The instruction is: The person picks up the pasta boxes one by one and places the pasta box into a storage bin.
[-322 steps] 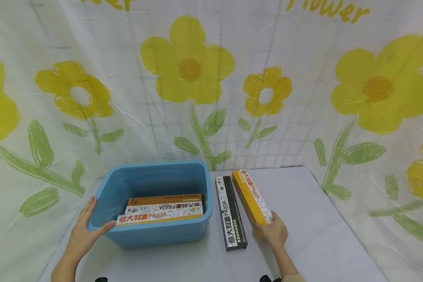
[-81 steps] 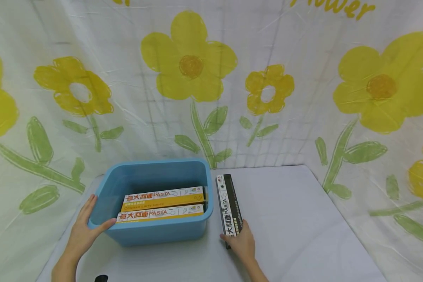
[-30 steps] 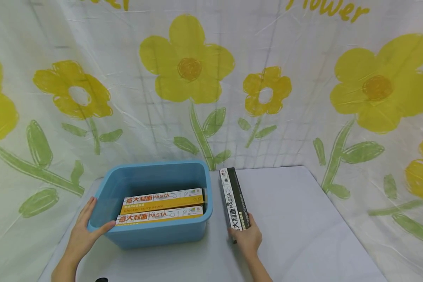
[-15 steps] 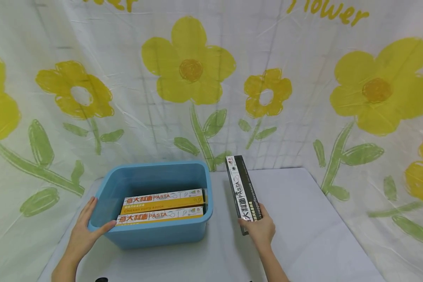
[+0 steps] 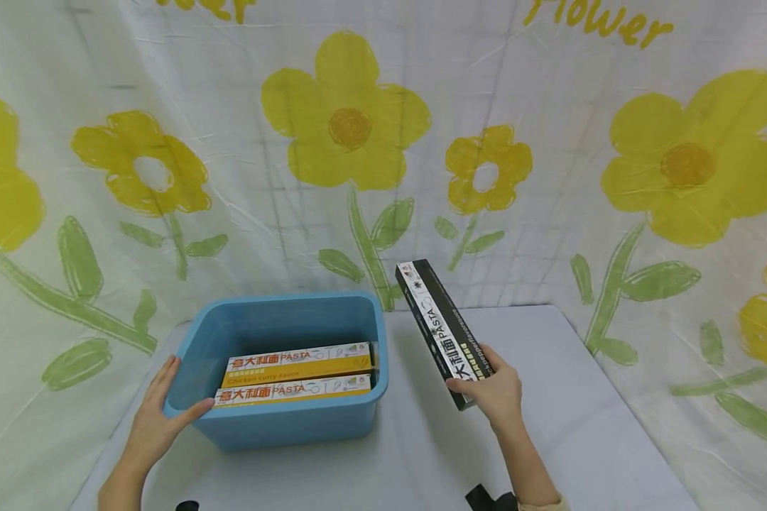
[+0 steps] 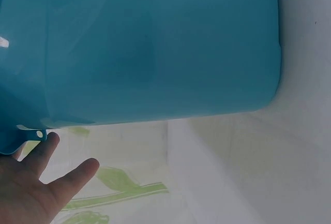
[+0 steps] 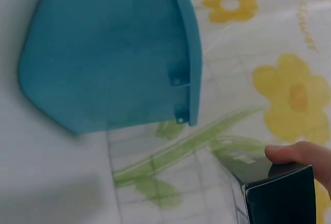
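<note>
My right hand (image 5: 501,394) grips the near end of a black and white pasta box (image 5: 444,330), thumb on one side and fingers on the other. The box hangs tilted above the table, its far end raised and leaning left. In the right wrist view, the thumb (image 7: 297,153) lies along the dark box end (image 7: 282,198). At the left end of a blue plastic bin (image 5: 287,429), my left hand (image 5: 147,429) rests against the rim with fingers spread. Inside the bin lie two yellow and white pasta boxes, a chicken curry one (image 5: 297,365) and another (image 5: 294,390) before it.
A pale cloth covers the table (image 5: 575,426). Behind it hangs a white curtain (image 5: 550,234) painted with yellow flowers. Small black objects show at the bottom edge, one near the left forearm (image 5: 187,505) and one by the right wrist (image 5: 486,499).
The yellow box formerly on the table now lies in the bin, covering the boxes behind. My right hand has lifted the black box off the table; its far end has swung left.
</note>
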Available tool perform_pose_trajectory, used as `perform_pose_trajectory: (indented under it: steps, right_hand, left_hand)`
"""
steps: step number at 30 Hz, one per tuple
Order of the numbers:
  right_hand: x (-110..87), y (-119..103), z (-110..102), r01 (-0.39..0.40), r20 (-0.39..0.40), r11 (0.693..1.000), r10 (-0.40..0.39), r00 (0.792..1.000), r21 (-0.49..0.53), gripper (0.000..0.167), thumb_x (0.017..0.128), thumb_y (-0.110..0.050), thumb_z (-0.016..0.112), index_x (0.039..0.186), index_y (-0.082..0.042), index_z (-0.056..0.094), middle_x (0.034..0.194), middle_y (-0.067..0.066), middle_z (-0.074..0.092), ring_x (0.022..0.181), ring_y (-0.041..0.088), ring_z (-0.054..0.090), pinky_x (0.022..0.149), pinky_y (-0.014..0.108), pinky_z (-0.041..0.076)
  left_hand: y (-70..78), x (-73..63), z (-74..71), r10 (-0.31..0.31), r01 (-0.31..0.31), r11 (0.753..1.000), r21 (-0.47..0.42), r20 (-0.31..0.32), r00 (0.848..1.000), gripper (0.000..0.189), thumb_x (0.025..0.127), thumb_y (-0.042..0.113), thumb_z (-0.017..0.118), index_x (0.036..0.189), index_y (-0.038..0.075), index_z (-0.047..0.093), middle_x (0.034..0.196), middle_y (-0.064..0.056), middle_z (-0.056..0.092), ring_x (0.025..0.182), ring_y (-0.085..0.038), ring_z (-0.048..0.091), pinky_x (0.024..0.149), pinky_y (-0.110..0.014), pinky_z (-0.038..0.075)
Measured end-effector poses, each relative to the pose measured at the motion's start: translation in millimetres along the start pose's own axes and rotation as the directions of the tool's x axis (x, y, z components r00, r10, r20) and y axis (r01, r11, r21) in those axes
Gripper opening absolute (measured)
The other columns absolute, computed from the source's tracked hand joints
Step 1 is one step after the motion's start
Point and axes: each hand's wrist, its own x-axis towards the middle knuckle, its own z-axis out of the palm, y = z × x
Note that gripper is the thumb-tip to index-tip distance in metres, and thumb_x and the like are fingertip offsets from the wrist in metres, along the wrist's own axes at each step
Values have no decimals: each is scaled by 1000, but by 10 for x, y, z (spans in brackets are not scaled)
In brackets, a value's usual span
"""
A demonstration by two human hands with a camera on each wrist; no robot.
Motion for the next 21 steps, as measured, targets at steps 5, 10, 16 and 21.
perform_pose_trajectory:
  steps: [5,10,16,21]
  right_hand:
    - [91,-107,-125,-25,135,992,9,991,122,88,62,3,84,141,6,46,128,26,55,103,28,54,74,24,51]
    - [171,-170,-183,-2,236,985,-39,971,171,87,62,6,84,140,6,46,129,25,55,98,21,54,74,22,50]
    - [260,-224,-181,46,367,982,-112,923,183,88,63,5,84,141,6,44,125,25,57,92,20,57,71,26,53]
    - [355,-228,-132,92,468,976,-177,866,197,87,63,3,85,140,8,45,117,22,60,89,20,59,71,28,54]
  left_hand:
    - [0,4,1,3,-3,1000,0,-1,1000,98,88,34,69,156,6,5,161,-22,0,143,-51,0,99,-80,10]
    - [-8,5,-2,7,-7,1000,6,-2,1000,98,88,35,69,156,6,5,160,-23,1,143,-51,0,99,-80,11]
    - [-20,5,1,8,-8,1000,3,-3,1000,98,88,35,69,156,6,5,161,-22,1,143,-51,0,99,-79,10]
    - [-16,3,-1,5,-5,1000,-1,4,1000,98,88,36,68,156,6,5,161,-22,0,143,-50,-1,99,-80,10]
